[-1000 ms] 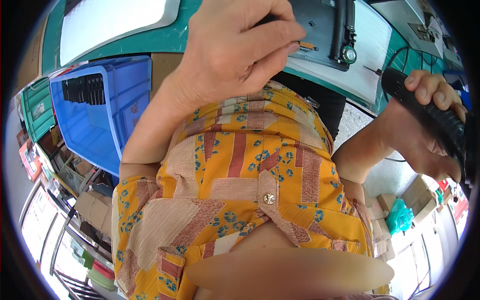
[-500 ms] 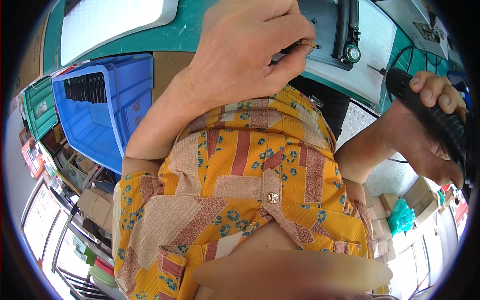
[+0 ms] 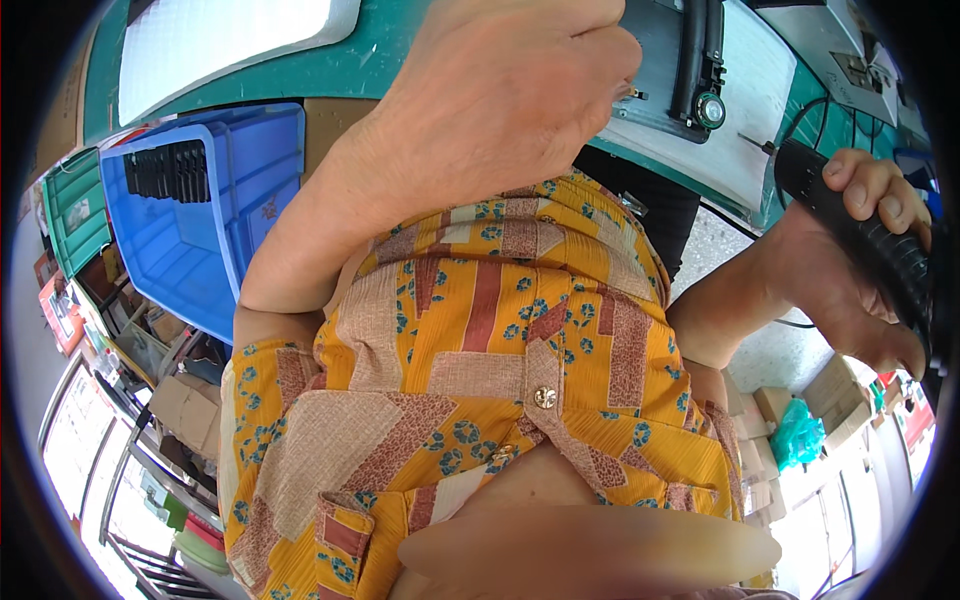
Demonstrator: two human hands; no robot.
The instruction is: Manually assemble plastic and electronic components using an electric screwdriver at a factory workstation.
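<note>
My left hand (image 3: 510, 100) is closed over the near side of a black case (image 3: 660, 65) on the bench, knuckles up. At its fingertips a small brass-coloured part (image 3: 632, 94) shows; most of it is hidden behind the fingers. The case has a thick black bar along its right side and a round, green-ringed piece (image 3: 710, 110) at the near corner. At the right, my right hand (image 3: 870, 250) is wrapped round a black ribbed electric screwdriver (image 3: 840, 205). Its thin shaft points left over the white foam sheet (image 3: 745, 165), apart from the case.
The green bench (image 3: 390, 65) carries another white foam sheet (image 3: 230, 50) at the left. Below it stands a blue crate (image 3: 190, 255) with a row of black parts (image 3: 168, 174) inside. A cable (image 3: 815, 120) curls behind the screwdriver. Cardboard boxes (image 3: 840, 400) lie at the lower right.
My left hand has shifted slightly and turned, so its thumb and fingertips are now hidden behind the knuckles. My right hand holds the screwdriver almost unmoved.
</note>
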